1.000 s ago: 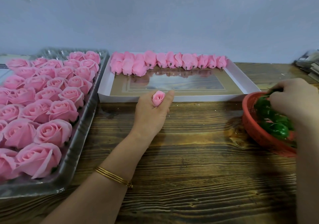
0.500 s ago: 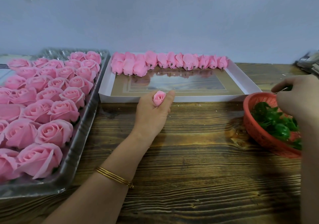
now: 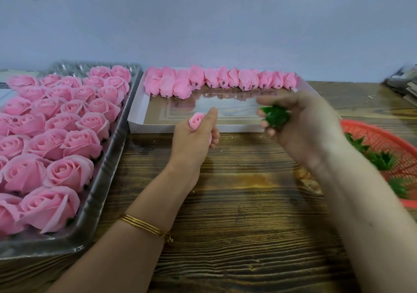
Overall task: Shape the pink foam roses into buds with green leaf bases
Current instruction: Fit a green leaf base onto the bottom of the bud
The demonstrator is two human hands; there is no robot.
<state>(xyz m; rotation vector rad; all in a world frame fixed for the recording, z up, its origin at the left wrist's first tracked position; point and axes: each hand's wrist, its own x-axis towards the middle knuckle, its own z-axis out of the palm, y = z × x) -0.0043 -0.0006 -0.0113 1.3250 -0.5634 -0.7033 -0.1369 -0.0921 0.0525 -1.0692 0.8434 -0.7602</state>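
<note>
Above the wooden tabletop (image 3: pixel 237 202), the left hand (image 3: pixel 191 141) is closed around a rolled pink bud (image 3: pixel 196 120) while the right hand (image 3: pixel 300 123) pinches a green leaf base (image 3: pixel 276 116) – the two pieces near but apart. Seating the base squarely under the bud – petals kept tight – looks like the key to a clean fit.

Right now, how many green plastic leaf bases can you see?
4 green plastic leaf bases: one gripped in the right hand; three in the red plastic mesh basket, far, middle and near. The right forearm may hide more.
</note>
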